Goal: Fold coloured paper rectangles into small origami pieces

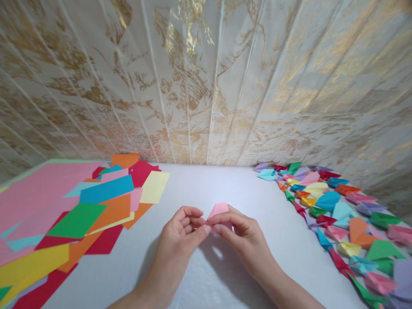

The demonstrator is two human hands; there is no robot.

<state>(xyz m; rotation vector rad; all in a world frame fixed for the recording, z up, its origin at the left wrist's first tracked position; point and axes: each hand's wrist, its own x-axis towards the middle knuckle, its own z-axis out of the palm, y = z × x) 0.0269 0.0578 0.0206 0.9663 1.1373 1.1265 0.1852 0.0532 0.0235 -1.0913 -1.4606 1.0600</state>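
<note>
A small folded piece of pink paper (220,209) is held up between both hands, a little above the white table. My right hand (240,229) pinches it between thumb and fingers, covering much of its lower part. My left hand (185,229) meets it from the other side, thumb and fingertips pressed together at the paper's lower left corner. The folds near the fingertips are partly hidden. Shadows of both hands fall on the table beneath.
Loose coloured paper sheets (106,189) overlap on the left, beside a large pink sheet (48,184). Many small folded paper pieces (341,212) in mixed colours cover the right side. A patterned white-and-gold wall (193,86) stands behind the white table (199,182).
</note>
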